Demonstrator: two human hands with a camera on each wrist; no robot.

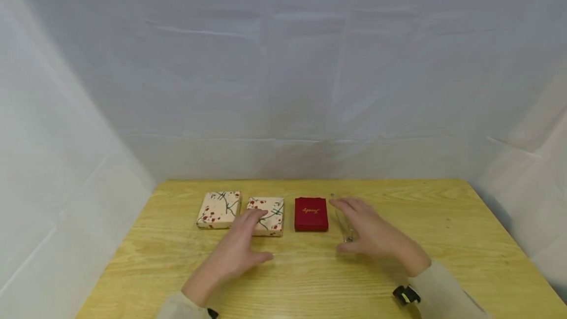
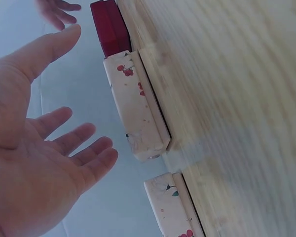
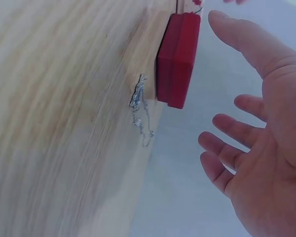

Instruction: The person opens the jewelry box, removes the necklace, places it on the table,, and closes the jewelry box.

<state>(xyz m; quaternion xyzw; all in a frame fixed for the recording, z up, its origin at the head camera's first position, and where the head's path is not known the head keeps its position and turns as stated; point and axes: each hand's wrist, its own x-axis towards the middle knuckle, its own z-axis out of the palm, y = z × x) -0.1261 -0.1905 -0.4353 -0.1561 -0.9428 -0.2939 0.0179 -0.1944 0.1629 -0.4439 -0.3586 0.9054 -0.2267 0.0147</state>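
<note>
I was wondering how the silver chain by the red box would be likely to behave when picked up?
The silver chain would probably hang limp, since its thin strand lies in a loose loop on the table. It is likely light, being so slender. It may also tangle, as part of it looks bunched up.

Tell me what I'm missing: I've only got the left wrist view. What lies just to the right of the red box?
Observer: A thin silver chain lies on the table beside the red box.
Operator: Is the right grip holding it?
Observer: No. The right wrist view shows a gap between that chain and the fingers.
Operator: And is the top of the red box plain?
Observer: No, the head view shows gold lettering on it.
</note>
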